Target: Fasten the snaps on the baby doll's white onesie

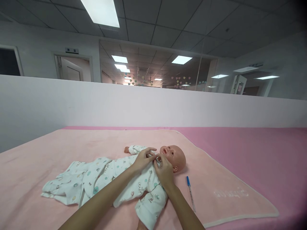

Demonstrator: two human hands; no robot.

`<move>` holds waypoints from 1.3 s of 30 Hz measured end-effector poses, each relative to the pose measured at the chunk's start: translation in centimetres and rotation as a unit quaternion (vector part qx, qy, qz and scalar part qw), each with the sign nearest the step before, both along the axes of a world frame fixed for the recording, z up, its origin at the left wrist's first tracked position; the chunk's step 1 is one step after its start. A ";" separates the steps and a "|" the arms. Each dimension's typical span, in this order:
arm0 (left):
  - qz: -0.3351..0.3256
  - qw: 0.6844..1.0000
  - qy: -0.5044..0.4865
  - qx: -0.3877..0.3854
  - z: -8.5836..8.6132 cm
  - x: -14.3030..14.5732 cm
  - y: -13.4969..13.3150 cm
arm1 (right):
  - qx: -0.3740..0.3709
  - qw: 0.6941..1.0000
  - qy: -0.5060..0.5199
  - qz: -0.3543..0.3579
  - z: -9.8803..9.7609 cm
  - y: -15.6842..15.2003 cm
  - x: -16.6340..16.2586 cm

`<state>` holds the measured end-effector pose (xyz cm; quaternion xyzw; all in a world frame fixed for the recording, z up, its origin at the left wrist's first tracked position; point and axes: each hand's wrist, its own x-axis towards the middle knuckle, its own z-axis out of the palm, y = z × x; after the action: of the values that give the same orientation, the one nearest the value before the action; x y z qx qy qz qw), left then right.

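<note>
A baby doll (176, 155) lies on its back, its bald head toward the right. It wears a white printed baby outfit (130, 169) with long sleeves and legs. My left hand (144, 159) is at the doll's neck, its fingers bent and closed on the outfit's collar. Right beside it, my right hand (165, 171) pinches the same collar under the doll's chin. The fingertips of both hands almost meet, and they hide whatever fastening is there. One doll hand (126, 149) shows at the end of the far sleeve.
A pen with a blue cap (189, 188) lies near the doll's head. Under everything is a pale pink blanket (223, 179) on a darker pink mat (271, 153). A low white partition (153, 107) rises behind, with glass above it.
</note>
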<state>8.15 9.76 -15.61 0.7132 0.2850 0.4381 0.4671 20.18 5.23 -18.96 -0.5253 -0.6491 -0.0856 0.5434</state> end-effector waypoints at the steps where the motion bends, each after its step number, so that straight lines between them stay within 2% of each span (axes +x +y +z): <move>1: 0.002 1.000 0.000 -0.002 0.1 0.0 -0.1 | -0.006 1.000 0.004 0.007 0.0 0.0 0.0; 10: -0.002 1.000 -0.014 -0.021 0.5 0.0 -0.4 | -0.025 0.998 0.024 0.050 0.1 -0.1 0.1; 18: -0.004 1.000 -0.014 -0.020 0.4 0.0 -0.3 | -0.017 1.000 0.012 0.019 0.0 0.0 -0.1; 23: 0.012 1.000 0.002 -0.006 0.7 0.0 -0.5 | 0.014 1.000 0.008 -0.013 -0.1 0.1 -0.1; 32: 0.003 0.999 -0.022 -0.037 0.3 0.0 -0.2 | -0.009 1.000 -0.007 0.016 0.3 -0.3 0.0; 39: 0.000 0.999 -0.022 -0.041 0.2 0.1 -0.1 | 0.005 1.000 -0.006 0.009 0.1 0.1 0.1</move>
<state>8.20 9.65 -15.43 0.6836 0.2930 0.4415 0.5019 20.26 5.31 -18.84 -0.5164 -0.6564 -0.0870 0.5430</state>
